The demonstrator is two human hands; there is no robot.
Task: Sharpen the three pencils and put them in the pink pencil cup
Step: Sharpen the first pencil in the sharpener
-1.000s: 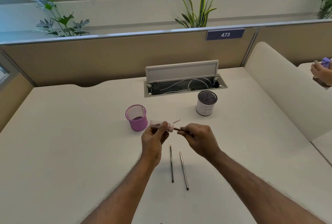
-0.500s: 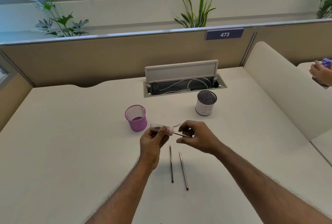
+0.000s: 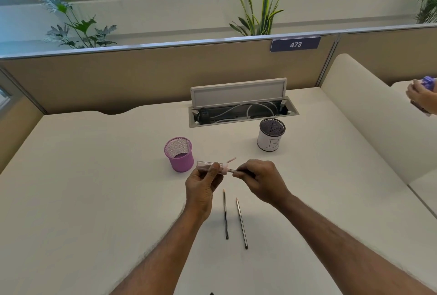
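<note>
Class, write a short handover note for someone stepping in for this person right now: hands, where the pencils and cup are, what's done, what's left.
The left hand grips the sharpener; the right hand pinches a pencil pushed into it.
The two more pencils lie side by side on the desk; their tips are too small to judge.
The pink cup stands left of the hands, no pencil in it.
Done: none in the cup yet. Left: finish sharpening, then put all three in.
</note>
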